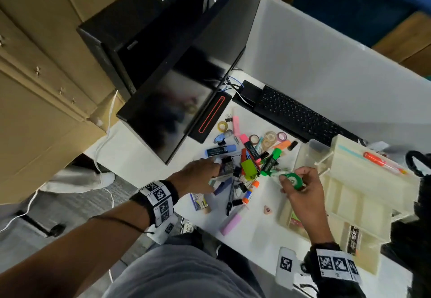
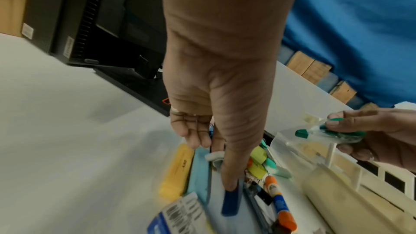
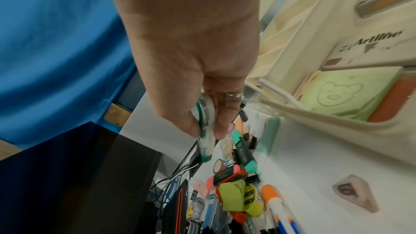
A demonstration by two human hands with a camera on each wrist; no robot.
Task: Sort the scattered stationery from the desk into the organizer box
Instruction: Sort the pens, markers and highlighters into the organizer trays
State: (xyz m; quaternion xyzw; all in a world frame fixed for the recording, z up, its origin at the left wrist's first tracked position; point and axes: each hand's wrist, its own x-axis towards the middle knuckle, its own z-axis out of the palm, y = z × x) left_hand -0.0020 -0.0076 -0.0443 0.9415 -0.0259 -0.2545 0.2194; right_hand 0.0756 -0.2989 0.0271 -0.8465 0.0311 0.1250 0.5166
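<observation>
A heap of scattered stationery (image 1: 247, 162) lies on the white desk: highlighters, binder clips, tape rolls, pens and a glue stick (image 1: 248, 194). My left hand (image 1: 215, 176) reaches into the heap's left side with fingers fairly straight. In the left wrist view the left hand (image 2: 213, 163) has its thumb tip touching a dark blue piece (image 2: 229, 204). My right hand (image 1: 292, 181) hovers between the heap and the cream organizer box (image 1: 363, 181). It pinches a green correction tape dispenser (image 1: 293, 179), seen edge-on in the right wrist view (image 3: 203, 131).
A black monitor (image 1: 186, 88) stands behind the heap, and a keyboard (image 1: 298, 116) runs along the white partition. A pink eraser (image 1: 231, 224) and a small pink sharpener (image 1: 267, 209) lie near the desk's front. The organizer box (image 3: 315, 113) holds sticky notes (image 3: 351, 95).
</observation>
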